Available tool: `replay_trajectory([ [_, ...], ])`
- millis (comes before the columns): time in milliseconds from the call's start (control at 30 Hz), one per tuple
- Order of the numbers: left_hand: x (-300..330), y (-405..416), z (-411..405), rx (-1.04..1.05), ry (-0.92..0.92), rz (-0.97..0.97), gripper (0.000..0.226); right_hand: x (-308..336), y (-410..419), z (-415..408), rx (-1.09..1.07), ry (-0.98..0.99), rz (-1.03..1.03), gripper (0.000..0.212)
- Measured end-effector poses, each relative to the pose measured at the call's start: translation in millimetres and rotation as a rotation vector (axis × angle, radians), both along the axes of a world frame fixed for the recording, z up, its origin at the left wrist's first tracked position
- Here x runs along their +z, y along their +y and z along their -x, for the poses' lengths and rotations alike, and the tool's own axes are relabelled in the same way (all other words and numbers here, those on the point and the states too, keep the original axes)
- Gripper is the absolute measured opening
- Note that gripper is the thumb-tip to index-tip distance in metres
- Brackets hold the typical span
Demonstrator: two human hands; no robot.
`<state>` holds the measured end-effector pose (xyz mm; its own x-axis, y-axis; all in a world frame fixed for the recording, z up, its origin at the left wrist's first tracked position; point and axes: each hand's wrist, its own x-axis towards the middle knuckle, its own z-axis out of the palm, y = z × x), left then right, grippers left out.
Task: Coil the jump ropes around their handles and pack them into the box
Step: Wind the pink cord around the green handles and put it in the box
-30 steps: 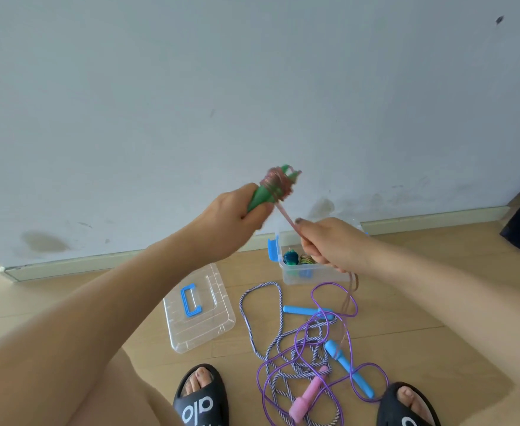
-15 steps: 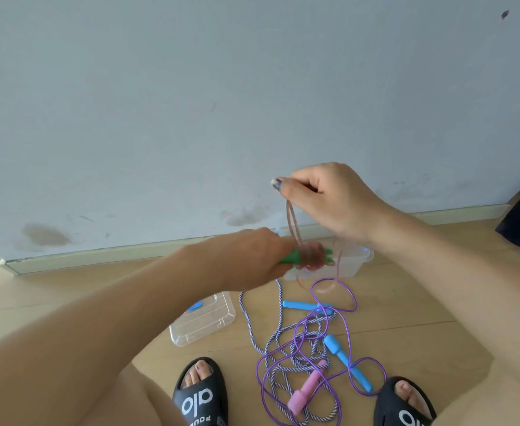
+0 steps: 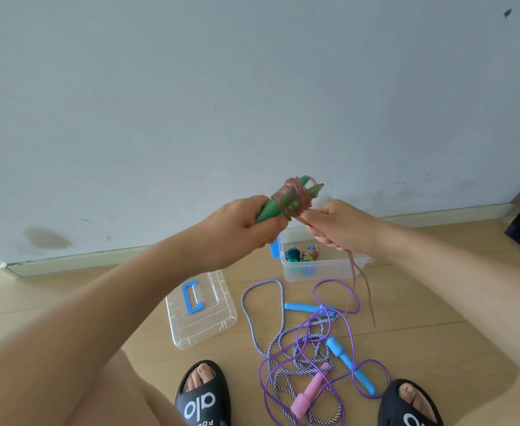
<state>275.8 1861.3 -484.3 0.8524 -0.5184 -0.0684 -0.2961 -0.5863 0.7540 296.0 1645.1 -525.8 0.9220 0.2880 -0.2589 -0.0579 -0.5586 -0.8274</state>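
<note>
Green handles (image 3: 272, 207), 2 held together, sit in the left hand (image 3: 240, 224), fingers curled round their lower ends, tips pointing up and away from the fist. Pink rope (image 3: 292, 198) is wound in a thick coil round them just above that grip. Right hand (image 3: 341, 229), just beside the coil, pinches the rope's free length; the loose tail hangs below this hand, down past the box.

Clear box (image 3: 321, 270) stands on the floor directly under the right hand, 2 coiled ropes (image 3: 301, 254) inside, 1 bluish, 1 yellowish. Its clear lid (image 3: 218, 321) with a blue grip lies flat below the left wrist.

Lower still, between 2 black sandals (image 3: 202, 401): a tangle of purple rope (image 3: 338, 305) and striped rope (image 3: 261, 285), 2 blue handles (image 3: 349, 365) and a pink handle (image 3: 309, 392) among it.
</note>
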Motion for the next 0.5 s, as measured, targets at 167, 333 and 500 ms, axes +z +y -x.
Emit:
replay_trajectory([
  [167, -12.9, 17.1, -26.0, 0.144, 0.293, 0.204, 0.028, 0.6, 0.5, 13.7, 0.01, -0.093, 0.208, 0.056],
  [333, -26.5, 24.4, -31.2, 0.076, 0.081, -0.307, 0.022, 22.1, 21.1, 35.4, 0.119, -0.374, 0.287, 0.055],
  [500, -26.5, 1.4, -16.7, -0.166, -0.093, -0.508, 0.022, 35.2, 26.4, 29.9, 0.092, -0.543, 0.257, 0.056],
])
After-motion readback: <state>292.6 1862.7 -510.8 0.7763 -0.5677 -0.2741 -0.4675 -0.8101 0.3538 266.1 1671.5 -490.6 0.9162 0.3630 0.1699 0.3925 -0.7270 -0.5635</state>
